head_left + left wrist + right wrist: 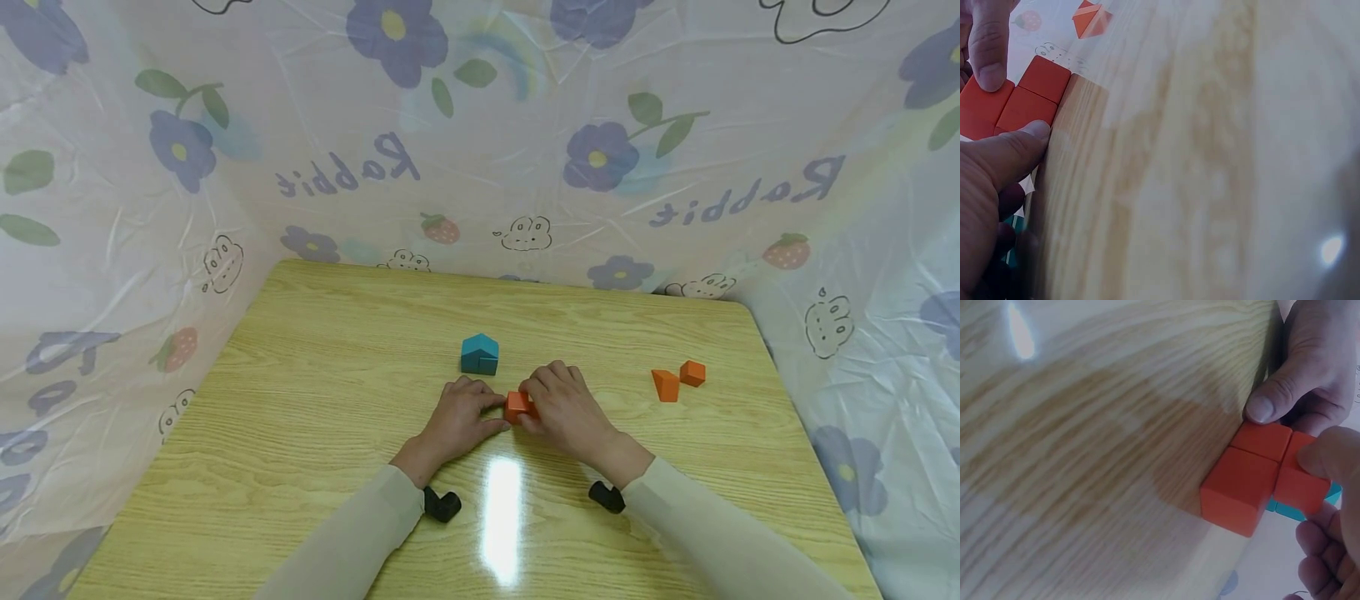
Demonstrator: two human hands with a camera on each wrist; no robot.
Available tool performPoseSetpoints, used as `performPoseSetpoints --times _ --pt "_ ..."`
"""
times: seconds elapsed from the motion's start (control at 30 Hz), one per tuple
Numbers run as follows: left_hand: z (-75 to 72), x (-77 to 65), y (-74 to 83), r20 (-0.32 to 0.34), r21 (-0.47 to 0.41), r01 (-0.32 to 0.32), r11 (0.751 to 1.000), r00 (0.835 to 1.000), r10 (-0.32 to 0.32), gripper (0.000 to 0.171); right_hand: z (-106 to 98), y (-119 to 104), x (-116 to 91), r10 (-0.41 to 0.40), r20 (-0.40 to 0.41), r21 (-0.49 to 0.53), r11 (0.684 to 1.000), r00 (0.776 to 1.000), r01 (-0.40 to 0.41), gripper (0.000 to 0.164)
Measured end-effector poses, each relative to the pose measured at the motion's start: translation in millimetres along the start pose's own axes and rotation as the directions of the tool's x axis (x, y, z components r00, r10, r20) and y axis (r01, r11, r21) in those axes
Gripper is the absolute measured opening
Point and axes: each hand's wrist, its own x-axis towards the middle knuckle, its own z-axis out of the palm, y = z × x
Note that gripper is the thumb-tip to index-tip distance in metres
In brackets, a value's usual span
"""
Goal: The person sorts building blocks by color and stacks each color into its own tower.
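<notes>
Several orange-red blocks (pixel 517 406) sit together between the two hands at the middle of the table. My left hand (pixel 463 419) holds them from the left, its thumb against a small block (pixel 1262 439) beside a larger one (pixel 1239 487) in the right wrist view. My right hand (pixel 566 408) pinches a further orange-red block (pixel 1300 484) that lies against the others, its thumb on one face and fingers on the far side. Just behind the hands stands a teal, house-shaped group of blocks (pixel 480 355). The left index finger is mostly hidden in the left wrist view.
To the right on the wooden table (pixel 337 333) lie an orange wedge-like block (pixel 666 386) and a small orange block (pixel 693 373), close together. Patterned cloth (pixel 480 167) hangs behind the table and at its sides. Black devices (pixel 442 505) sit at both wrists.
</notes>
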Motion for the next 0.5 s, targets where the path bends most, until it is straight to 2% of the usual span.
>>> performPoseSetpoints --times 0.5 --pt "0.4 -0.2 -0.3 -0.001 -0.007 0.003 1.000 1.000 -0.003 0.040 0.6 0.2 -0.1 0.002 -0.001 0.006 1.000 1.000 -0.002 0.036"
